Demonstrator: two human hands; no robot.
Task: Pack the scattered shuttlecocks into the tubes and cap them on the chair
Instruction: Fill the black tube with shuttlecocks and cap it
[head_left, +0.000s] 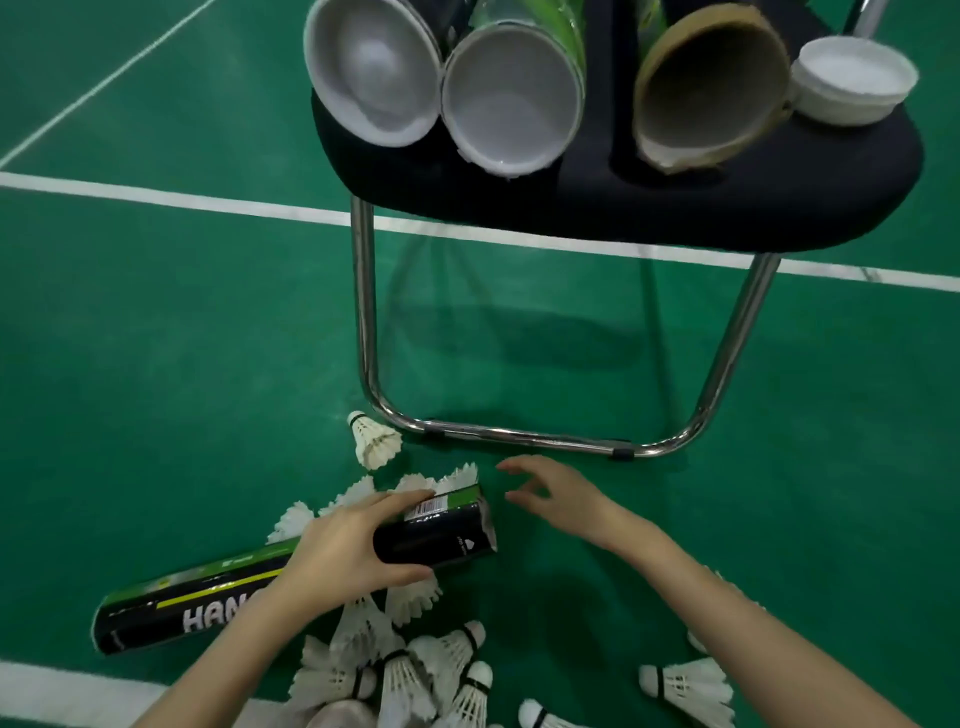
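Observation:
A black and green shuttlecock tube lies tilted over the floor, its open end toward the right. My left hand grips it near that end. My right hand hovers just right of the tube's mouth, fingers spread and holding nothing. White shuttlecocks lie heaped on the green floor under and below my left hand. One shuttlecock lies alone near the chair's leg, and others lie at the lower right. Three open tubes lie on the black chair seat, next to stacked white caps.
The chair's chrome frame runs along the floor just beyond my hands. White court lines cross the green floor at the left and at the bottom left corner.

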